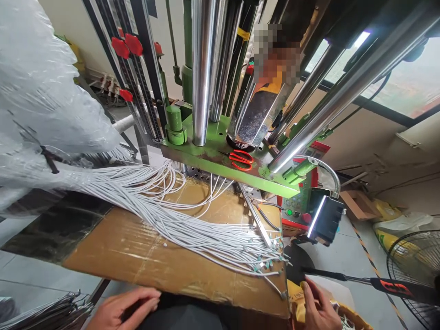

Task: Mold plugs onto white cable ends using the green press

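Note:
My left hand (125, 308) is low in the view, just off the front edge of a cardboard sheet (113, 247). Its fingers curl in and the tips meet the thumb, with nothing visible in them. My right hand (319, 305) is at the sheet's right corner, beside a yellow bag (299, 302); its fingertips are drawn together, and what they hold, if anything, cannot be made out. Between the hands and the machine lies a big bundle of white cables (172, 224) with greenish ends on the right. A metal bar (256, 217) lies across those ends.
A green press plate (223, 162) with steel columns stands behind, red-handled scissors (242, 160) on it. Plastic wrap (41, 91) hangs left. At right are a control box with buttons (294, 213), a lit lamp (323, 220), a black pole (357, 279) and a fan (415, 261).

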A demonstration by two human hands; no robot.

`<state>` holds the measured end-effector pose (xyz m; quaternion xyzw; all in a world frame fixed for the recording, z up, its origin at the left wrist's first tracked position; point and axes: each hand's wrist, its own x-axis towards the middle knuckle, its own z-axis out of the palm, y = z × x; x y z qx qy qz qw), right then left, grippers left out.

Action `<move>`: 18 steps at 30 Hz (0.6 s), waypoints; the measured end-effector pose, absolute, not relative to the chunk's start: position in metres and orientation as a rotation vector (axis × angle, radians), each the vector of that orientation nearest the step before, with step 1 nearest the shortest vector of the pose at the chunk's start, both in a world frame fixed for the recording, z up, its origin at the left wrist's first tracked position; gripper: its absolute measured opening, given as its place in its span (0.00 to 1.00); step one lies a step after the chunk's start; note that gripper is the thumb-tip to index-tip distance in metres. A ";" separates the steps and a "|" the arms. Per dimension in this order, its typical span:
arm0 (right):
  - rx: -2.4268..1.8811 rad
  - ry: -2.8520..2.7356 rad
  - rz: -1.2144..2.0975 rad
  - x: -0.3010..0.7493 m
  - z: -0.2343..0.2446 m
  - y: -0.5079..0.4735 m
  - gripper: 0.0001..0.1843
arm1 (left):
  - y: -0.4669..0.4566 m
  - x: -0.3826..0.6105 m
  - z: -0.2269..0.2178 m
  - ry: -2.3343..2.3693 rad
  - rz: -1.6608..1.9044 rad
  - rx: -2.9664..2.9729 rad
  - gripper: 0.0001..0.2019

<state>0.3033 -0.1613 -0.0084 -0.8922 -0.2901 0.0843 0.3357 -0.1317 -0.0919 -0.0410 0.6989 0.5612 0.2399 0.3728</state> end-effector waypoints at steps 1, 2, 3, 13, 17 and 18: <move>-2.295 -0.894 0.199 0.298 0.000 -0.145 0.22 | -0.078 -0.117 -0.028 1.351 0.664 1.973 0.10; -2.210 -1.109 0.223 0.291 0.007 -0.127 0.22 | -0.060 -0.102 -0.016 1.263 0.723 2.160 0.14; -2.122 -1.323 0.221 0.282 0.013 -0.107 0.22 | -0.041 -0.087 -0.006 1.162 0.745 2.330 0.18; -1.876 -2.059 0.116 0.258 0.004 -0.028 0.24 | 0.039 -0.028 0.023 1.027 0.129 2.726 0.15; -1.807 -2.145 0.161 0.261 0.012 -0.001 0.27 | 0.062 -0.029 0.039 0.950 0.006 2.451 0.09; -1.799 -2.168 0.179 0.261 0.013 0.008 0.28 | 0.068 -0.029 0.042 0.944 0.001 2.378 0.08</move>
